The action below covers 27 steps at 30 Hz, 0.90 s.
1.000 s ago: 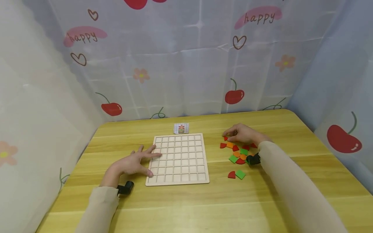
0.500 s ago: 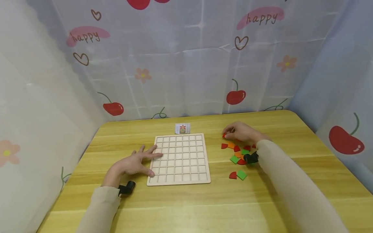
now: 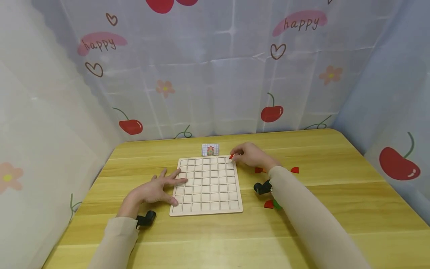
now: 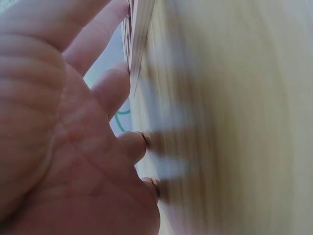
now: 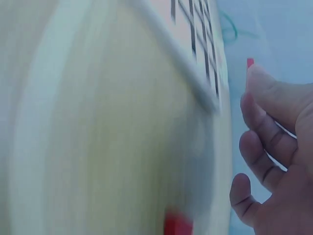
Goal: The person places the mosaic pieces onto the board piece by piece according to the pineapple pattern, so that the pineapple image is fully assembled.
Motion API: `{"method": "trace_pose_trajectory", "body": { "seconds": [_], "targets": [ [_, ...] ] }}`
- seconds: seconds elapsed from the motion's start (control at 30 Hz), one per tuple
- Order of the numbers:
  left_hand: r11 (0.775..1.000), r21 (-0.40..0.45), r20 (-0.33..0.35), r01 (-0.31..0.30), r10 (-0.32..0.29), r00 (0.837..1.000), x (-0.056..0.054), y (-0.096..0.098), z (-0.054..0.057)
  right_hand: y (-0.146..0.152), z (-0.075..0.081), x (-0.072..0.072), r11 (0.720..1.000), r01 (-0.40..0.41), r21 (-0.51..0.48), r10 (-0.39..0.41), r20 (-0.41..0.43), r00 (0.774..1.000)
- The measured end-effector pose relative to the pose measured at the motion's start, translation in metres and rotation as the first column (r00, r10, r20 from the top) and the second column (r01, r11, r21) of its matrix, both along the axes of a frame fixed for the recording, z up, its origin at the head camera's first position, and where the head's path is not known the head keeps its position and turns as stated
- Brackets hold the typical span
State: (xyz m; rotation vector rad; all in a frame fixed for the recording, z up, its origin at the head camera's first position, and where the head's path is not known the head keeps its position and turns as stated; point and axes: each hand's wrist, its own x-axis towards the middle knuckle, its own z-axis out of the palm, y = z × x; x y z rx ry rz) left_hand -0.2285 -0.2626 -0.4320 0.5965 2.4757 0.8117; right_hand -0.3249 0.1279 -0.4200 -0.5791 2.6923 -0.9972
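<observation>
A square wooden grid board [image 3: 205, 185] lies on the table, its cells bare. My left hand [image 3: 156, 189] rests with spread fingers on the board's left edge; the left wrist view shows its palm [image 4: 83, 156] beside the board's rim [image 4: 139, 44]. My right hand [image 3: 250, 154] pinches a small red piece [image 3: 231, 156] between thumb and fingertips, over the board's far right corner. In the right wrist view the tip of that red piece [image 5: 250, 62] sticks out past the thumb, and the other fingers are loosely curled.
A small pattern card [image 3: 210, 150] lies behind the board. Right of the board are loose pieces, partly hidden by the right arm: a red quarter-round [image 3: 295, 170], another red piece [image 3: 268, 204] and a green piece [image 3: 277, 204]. A printed curtain [image 3: 215, 93] hangs behind the table.
My right hand lifted a red piece from the pile and carried it left to the board's far right corner. My left hand stays on the board's left edge.
</observation>
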Motion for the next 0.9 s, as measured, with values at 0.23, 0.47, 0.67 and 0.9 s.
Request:
{"method": "trace_pose_trajectory", "body": {
  "seconds": [0.23, 0.47, 0.67, 0.9],
  "targets": [
    [1.0, 0.004, 0.011, -0.014, 0.014, 1.0, -0.001, 0.0, -0.003, -0.048, -0.002, 0.009, 0.999, -0.024, -0.04, 0.026, 0.04, 0.999],
    [1.0, -0.008, 0.006, -0.003, 0.003, 1.0, 0.0, 0.001, -0.004, -0.082, -0.005, 0.019, 0.997, -0.015, -0.07, 0.019, 0.052, 0.998],
    [1.0, 0.0, 0.011, -0.01, 0.01, 1.0, -0.001, 0.001, -0.001, -0.096, -0.008, 0.026, 0.999, 0.0, -0.039, 0.0, -0.009, 1.0],
    [1.0, 0.003, 0.007, 0.0, 0.0, 1.0, -0.002, -0.002, -0.001, -0.103, -0.01, 0.028, 1.0, 0.02, -0.016, -0.02, -0.031, 0.999]
  ]
}}
